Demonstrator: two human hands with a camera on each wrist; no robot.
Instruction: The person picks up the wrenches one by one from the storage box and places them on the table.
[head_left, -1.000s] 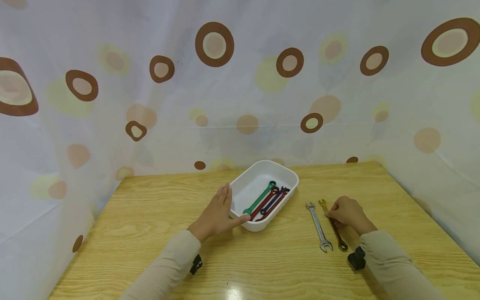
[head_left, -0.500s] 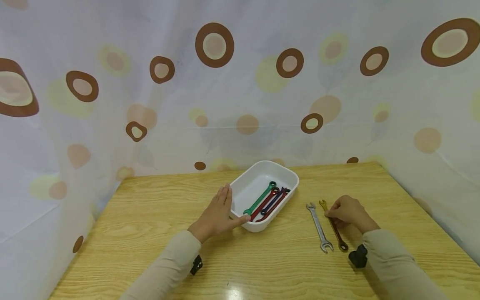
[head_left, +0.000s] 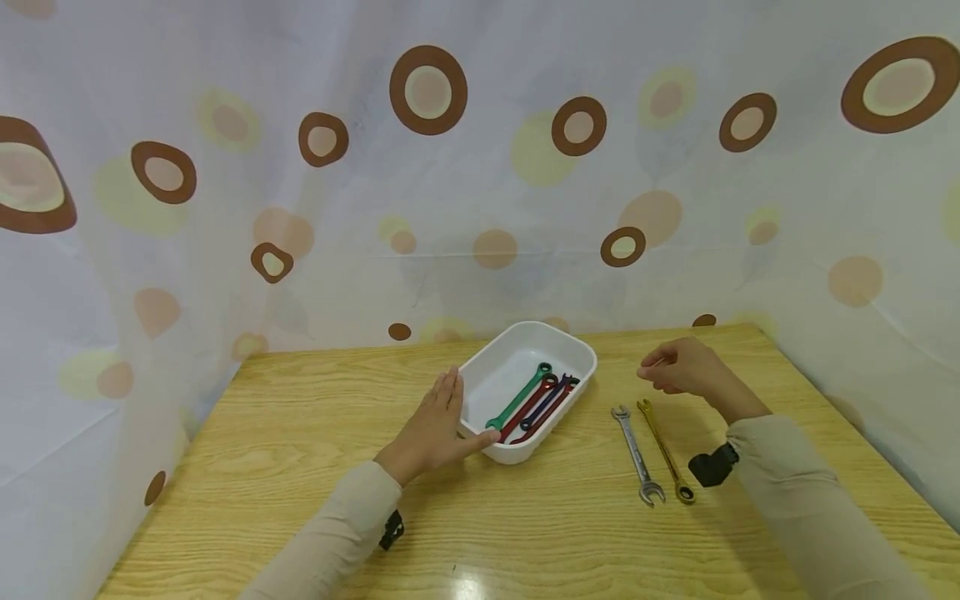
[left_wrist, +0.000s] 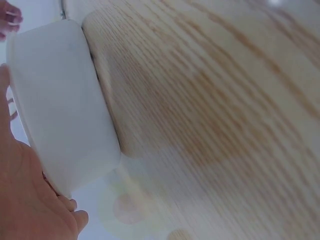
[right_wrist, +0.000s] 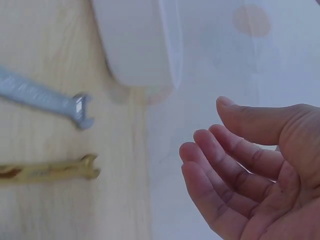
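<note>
High head view forward and down, wrist views close, white tub [left_wrist: 65, 105] in all three.

Gold-coloured metal on the slim ring-ended wrench [head_left: 663, 448], and it's glossy! The silver-grey metal double open-ended wrench [head_left: 635, 452] runs duller along the shaft, with a bright glint at one tip. Smooth white plastic on the rectangular tray [head_left: 525, 343], soft sheen only; coloured, smooth-looking finish on the slender green wrench [head_left: 520, 398]. Yellow-brown wood grain across the tabletop [head_left: 315, 433], throwing back a glossy highlight! Matt, creased cloth on the beige sleeve [head_left: 330, 529].
</note>
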